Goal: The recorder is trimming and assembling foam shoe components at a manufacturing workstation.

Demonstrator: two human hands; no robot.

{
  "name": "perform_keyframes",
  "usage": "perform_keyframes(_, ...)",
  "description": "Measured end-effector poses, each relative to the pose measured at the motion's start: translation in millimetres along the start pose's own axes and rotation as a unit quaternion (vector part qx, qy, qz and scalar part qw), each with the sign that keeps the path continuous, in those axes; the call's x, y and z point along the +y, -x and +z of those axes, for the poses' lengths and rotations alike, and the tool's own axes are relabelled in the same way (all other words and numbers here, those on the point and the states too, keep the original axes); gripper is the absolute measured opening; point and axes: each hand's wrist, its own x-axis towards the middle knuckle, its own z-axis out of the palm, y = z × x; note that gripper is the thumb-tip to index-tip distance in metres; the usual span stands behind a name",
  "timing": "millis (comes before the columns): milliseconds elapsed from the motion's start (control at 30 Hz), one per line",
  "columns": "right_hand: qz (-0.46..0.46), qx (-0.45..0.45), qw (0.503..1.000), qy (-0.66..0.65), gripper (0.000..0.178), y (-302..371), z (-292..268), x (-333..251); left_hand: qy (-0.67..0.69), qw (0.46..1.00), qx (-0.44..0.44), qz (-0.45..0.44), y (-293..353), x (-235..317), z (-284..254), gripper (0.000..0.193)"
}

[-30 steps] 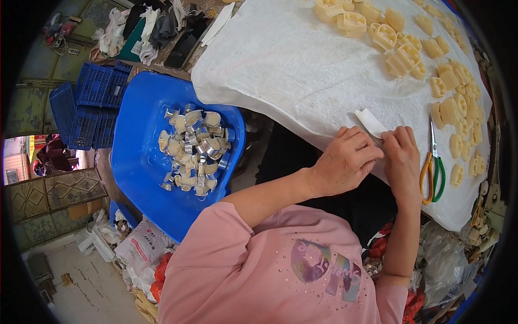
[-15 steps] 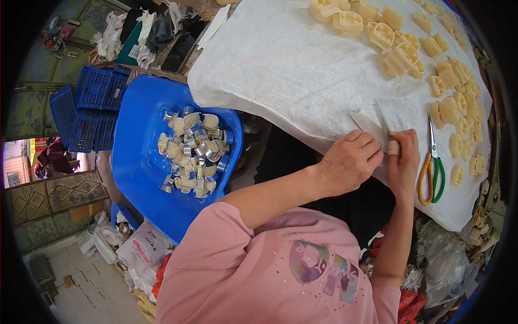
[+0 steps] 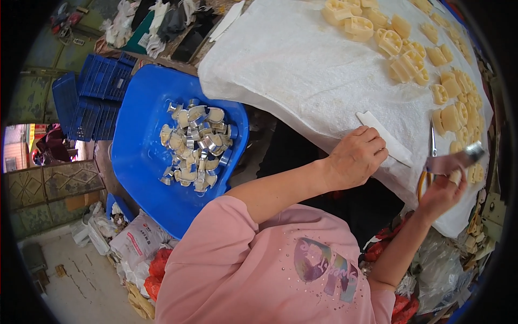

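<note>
My left hand [image 3: 356, 156] is closed, its curled fingers at a long, flat white strip [image 3: 391, 144] on the near edge of the white cloth [image 3: 280, 65]. To the right, my right hand [image 3: 445, 195] grips a flat, shiny metal piece [image 3: 456, 160], smeared by motion; whether it is a blade I cannot tell. A cream-coloured band [image 3: 456, 176] shows at its fingers. Behind that hand lie scissors [image 3: 433, 141] with orange and green handles, partly covered. Many pale yellow, ring-like moulded pieces [image 3: 404, 65] lie over the cloth's far right side.
A blue tub [image 3: 140, 140] at left holds a heap of metal bands with cream parts [image 3: 197, 143]. Blue crates [image 3: 100, 102] stand beyond it. Gloves and rags [image 3: 156, 27] lie at the back left. White sacks [image 3: 137, 240] and plastic bags [image 3: 440, 270] crowd the floor.
My right hand has moved right, away from my left hand, carrying the metal piece over the scissors. More of the white strip shows beside my left hand, which stays nearly in place.
</note>
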Motion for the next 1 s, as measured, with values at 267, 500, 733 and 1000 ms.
perform_keyframes(267,-0.16,-0.063,0.941,0.291,0.016,7,1,-21,0.065,0.996,-0.007,-0.056,3,1,-3,0.02)
perform_keyframes(500,-0.286,-0.168,0.82,0.466,0.011,4,21,-19,0.101,0.979,0.152,-0.086,23,-2,-38,0.035)
perform_keyframes(733,-0.315,-0.206,0.809,0.452,0.011,27,48,-34,0.236,0.945,0.106,-0.198,40,9,-59,0.028)
perform_keyframes(1000,-0.393,-0.368,0.72,0.438,0.022,98,74,-49,0.547,0.786,-0.006,-0.287,18,38,-12,0.045)
